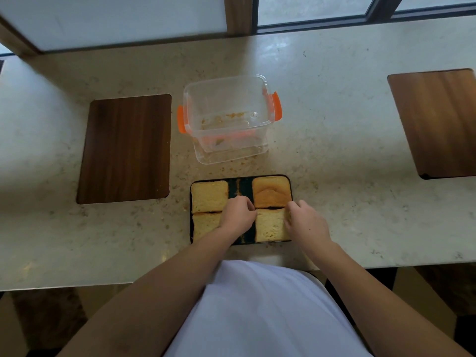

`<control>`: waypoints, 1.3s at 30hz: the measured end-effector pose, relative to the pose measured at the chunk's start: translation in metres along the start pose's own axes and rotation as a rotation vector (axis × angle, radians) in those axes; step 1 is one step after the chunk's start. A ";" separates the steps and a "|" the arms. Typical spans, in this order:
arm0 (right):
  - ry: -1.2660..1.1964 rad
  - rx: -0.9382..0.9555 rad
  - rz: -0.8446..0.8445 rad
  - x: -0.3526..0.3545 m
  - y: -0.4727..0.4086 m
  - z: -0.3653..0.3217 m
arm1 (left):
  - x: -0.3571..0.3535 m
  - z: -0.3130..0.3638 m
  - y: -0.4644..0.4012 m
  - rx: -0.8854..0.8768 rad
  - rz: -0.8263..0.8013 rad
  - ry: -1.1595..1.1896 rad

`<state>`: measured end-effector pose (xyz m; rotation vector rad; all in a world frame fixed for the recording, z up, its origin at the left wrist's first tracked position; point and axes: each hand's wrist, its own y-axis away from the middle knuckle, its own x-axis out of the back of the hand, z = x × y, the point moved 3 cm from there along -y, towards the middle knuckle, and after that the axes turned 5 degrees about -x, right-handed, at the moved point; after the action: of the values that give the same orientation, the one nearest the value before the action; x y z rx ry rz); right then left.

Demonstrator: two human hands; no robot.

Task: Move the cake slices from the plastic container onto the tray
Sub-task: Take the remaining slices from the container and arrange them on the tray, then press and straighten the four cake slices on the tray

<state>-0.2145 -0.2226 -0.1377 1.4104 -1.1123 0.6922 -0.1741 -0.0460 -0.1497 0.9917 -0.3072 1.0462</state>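
All four cake slices (209, 196) sat on the tray (240, 187), the plastic container (226, 117) down to crumbs. Both hands flanked the near-right slice (270, 225): left hand (238, 215) curled at its left edge, right hand (306, 222) pinching, I think, its right edge.

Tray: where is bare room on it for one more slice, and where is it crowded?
The tray holds four slices, one in each corner. Only a narrow dark strip is bare down its middle, between the left and right slices, too thin for another. Both hands, left and right, crowd the near right slice. Bare counter lies right of the container.
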 end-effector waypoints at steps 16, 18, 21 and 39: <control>-0.791 -0.126 -0.487 0.005 -0.028 -0.099 | 0.114 -0.116 0.036 0.232 0.238 0.454; -0.773 -0.137 -0.520 0.000 -0.031 -0.111 | 0.114 -0.117 0.032 0.258 0.239 0.499; -0.729 -0.150 -0.527 -0.004 -0.035 -0.125 | 0.112 -0.112 0.027 0.276 0.246 0.571; -0.742 -0.227 -0.529 -0.001 -0.035 -0.138 | 0.099 -0.098 0.021 0.195 0.196 0.478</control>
<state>-0.1573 -0.0931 -0.1288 1.7072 -1.2347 -0.3643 -0.1636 0.0925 -0.1295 0.8616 0.0952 1.4744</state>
